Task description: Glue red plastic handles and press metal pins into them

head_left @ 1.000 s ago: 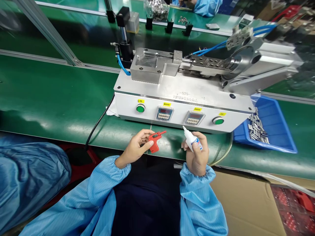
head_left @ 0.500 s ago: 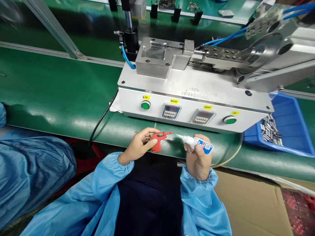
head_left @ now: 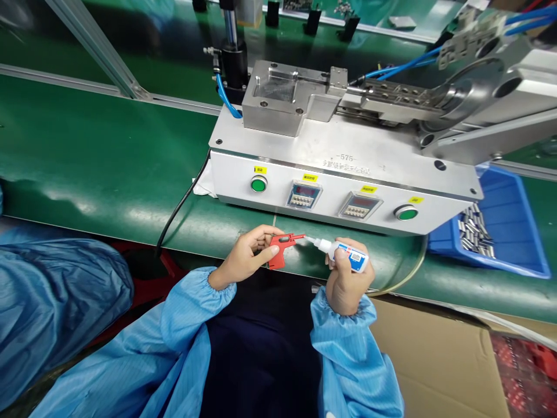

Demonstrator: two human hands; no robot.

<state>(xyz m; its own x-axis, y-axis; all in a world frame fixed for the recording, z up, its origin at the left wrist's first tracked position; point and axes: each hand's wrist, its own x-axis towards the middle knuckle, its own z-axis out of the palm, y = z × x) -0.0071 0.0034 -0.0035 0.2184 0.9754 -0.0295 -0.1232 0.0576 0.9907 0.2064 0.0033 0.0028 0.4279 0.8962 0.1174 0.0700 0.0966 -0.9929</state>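
Between the thumb and fingers of my left hand [head_left: 248, 255] is a red plastic gun-shaped part [head_left: 278, 252], its thin barrel pointing right. My right hand [head_left: 348, 276] grips a small white glue bottle [head_left: 354, 258] with a blue label. The bottle's narrow nozzle points left, and its tip is at the end of the red barrel; whether they touch I cannot tell. Both hands are above the front edge of the green bench, in front of the machine.
A white and metal machine [head_left: 278, 165] with green buttons stands on the green bench [head_left: 108, 157]. At its right, a blue bin [head_left: 517, 226] holds small metal cylinders. A black cable [head_left: 180, 203] runs down at left. Another person's blue sleeve [head_left: 65, 307] is at far left. Below right is a cardboard box [head_left: 430, 354].
My right hand has brought the glue bottle left, so its nozzle tip is now at the red barrel's end. My left hand stays nearly still. The camera view has shifted slightly.
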